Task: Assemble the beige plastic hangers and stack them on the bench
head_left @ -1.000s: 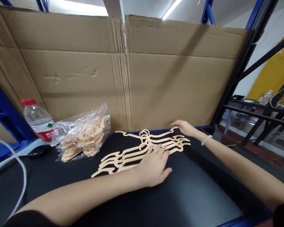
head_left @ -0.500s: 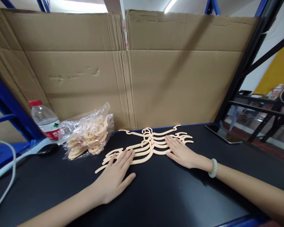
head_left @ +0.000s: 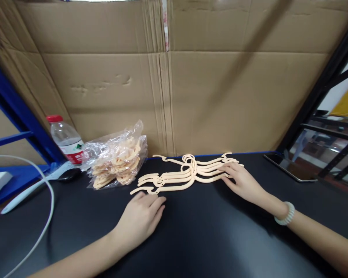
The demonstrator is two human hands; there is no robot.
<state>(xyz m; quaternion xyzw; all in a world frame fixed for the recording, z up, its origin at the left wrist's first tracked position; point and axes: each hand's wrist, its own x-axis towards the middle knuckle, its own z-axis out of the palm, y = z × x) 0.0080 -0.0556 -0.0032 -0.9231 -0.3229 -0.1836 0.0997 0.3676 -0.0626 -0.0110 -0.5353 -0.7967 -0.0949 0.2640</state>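
Several cream plastic hangers lie bunched together flat on the black table, hooks near the cardboard wall. My left hand rests flat on the table, fingers stretched out, fingertips at the near left ends of the hangers. My right hand, with a pale bead bracelet on the wrist, lies open with its fingers touching the right ends of the hangers.
A clear plastic bag of more cream hangers sits at the left, beside a red-capped water bottle. A white cable loops at the far left. A dark phone lies at the right. A cardboard wall stands behind.
The hangers were fanned out and are now pushed closer into a tighter bunch. My left hand slid back toward me; my right hand moved to the hangers' right ends.
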